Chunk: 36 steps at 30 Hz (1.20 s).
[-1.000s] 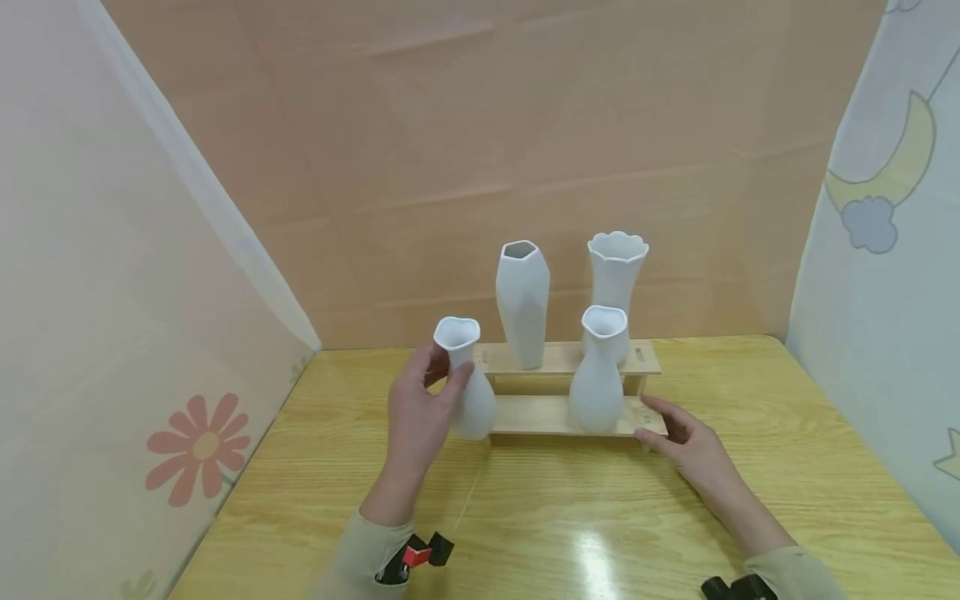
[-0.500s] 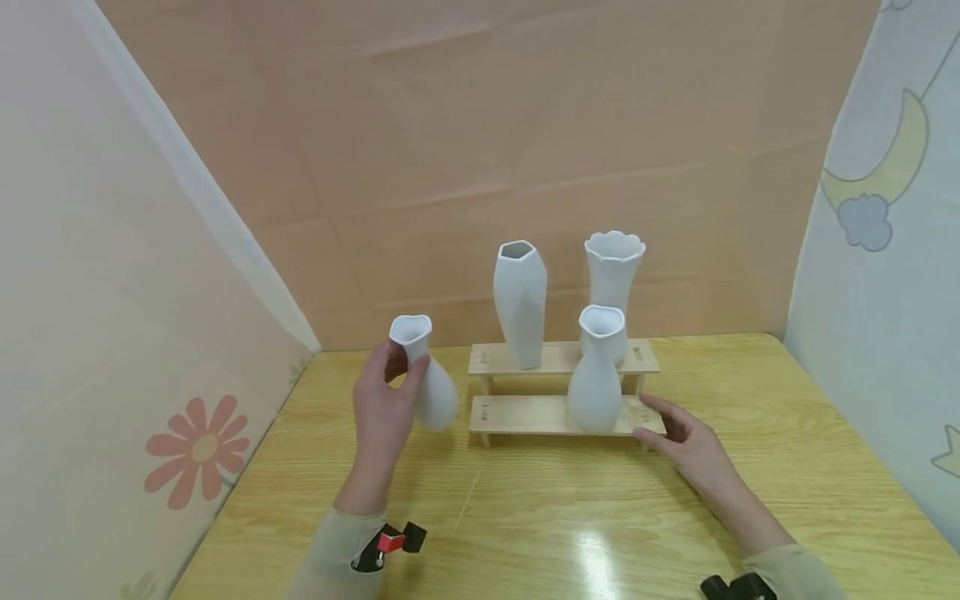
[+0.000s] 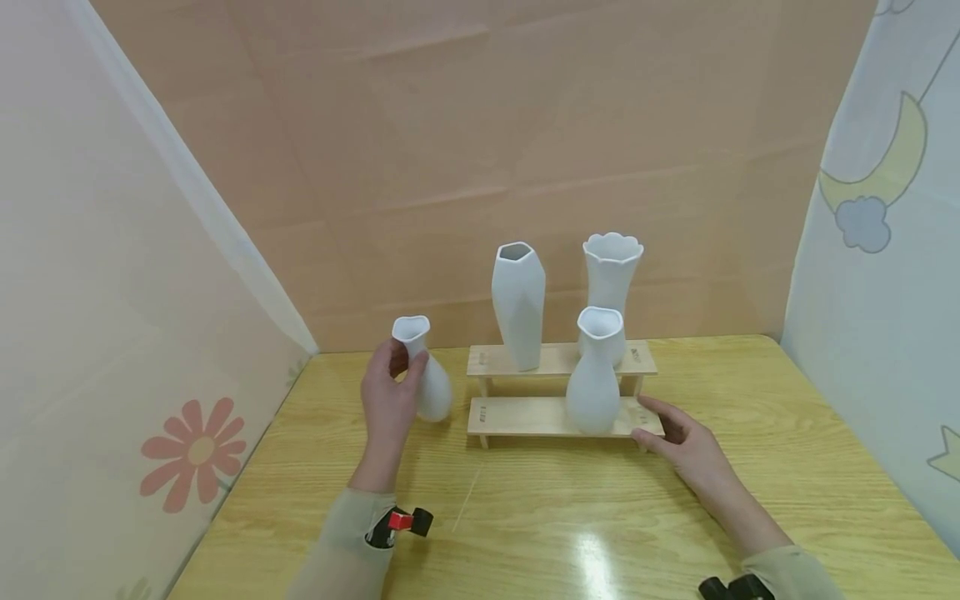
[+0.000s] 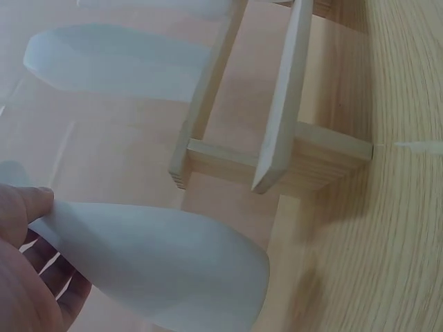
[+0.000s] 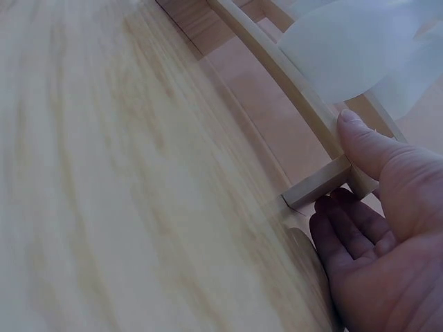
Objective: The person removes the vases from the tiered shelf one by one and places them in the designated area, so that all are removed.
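Observation:
My left hand (image 3: 390,390) grips a white vase (image 3: 432,387) by its narrow neck, left of a two-tier wooden shelf stand (image 3: 517,414). The vase leans, its base toward the stand, and seems just above the table in the left wrist view, where its rounded body (image 4: 163,266) stands apart from the stand's end. My right hand (image 3: 686,446) holds the right end of the lower tier. Its thumb (image 5: 367,142) lies on the board and the fingers curl below. A similar wavy-rimmed vase (image 3: 594,387) stands on the lower tier, near that hand.
On the upper tier stand a faceted vase (image 3: 519,308) at left and a scalloped-rim vase (image 3: 611,271) at right, partly hidden by the vase in front. The wood-grain table (image 3: 540,517) meets a brown backdrop (image 3: 390,183) and pale side walls with printed figures.
My left hand has carried the vase leftward, away from the lower tier's left end, then slightly back right. The right hand has stayed on the stand.

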Each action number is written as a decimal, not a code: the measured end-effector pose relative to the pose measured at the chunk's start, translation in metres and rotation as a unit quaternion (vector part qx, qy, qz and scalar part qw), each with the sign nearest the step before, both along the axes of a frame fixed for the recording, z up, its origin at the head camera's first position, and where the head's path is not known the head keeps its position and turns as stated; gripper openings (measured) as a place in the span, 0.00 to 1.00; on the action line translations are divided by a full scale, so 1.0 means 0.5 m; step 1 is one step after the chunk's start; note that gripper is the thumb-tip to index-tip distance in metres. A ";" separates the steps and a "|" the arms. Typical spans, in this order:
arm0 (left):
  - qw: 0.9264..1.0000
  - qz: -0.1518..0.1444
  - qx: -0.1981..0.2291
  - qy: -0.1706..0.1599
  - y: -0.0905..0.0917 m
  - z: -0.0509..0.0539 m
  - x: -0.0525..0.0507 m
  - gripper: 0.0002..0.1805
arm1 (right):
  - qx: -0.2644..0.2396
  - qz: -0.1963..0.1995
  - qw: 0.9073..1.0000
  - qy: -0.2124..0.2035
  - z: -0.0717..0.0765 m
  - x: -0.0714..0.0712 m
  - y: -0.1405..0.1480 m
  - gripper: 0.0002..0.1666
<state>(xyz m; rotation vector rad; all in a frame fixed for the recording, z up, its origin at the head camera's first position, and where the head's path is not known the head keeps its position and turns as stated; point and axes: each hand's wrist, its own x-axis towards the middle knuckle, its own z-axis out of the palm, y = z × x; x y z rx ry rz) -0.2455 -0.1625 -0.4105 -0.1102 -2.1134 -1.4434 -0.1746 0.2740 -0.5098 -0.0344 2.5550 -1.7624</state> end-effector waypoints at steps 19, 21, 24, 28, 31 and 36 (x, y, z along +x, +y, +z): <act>1.000 0.006 0.014 -0.018 0.029 -0.053 -0.082 0.16 | 0.000 0.001 1.000 0.002 -0.009 -0.004 0.003 0.48; 1.000 0.006 0.016 -0.021 0.033 -0.058 -0.088 0.16 | 0.001 -0.001 1.000 0.001 -0.009 -0.004 0.004 0.48; 0.999 0.008 0.022 -0.026 0.037 -0.063 -0.097 0.17 | 0.000 -0.001 1.000 0.002 -0.010 -0.004 0.004 0.47; 0.999 0.011 0.024 -0.026 0.041 -0.065 -0.104 0.17 | 0.000 0.000 1.000 0.006 -0.011 -0.005 0.004 0.47; 0.999 0.011 0.023 -0.024 0.043 -0.065 -0.105 0.16 | 0.000 -0.001 1.000 0.008 -0.011 -0.005 0.004 0.47; 1.000 0.010 0.014 -0.024 0.044 -0.068 -0.111 0.18 | -0.002 -0.003 1.000 0.005 -0.010 -0.004 0.003 0.48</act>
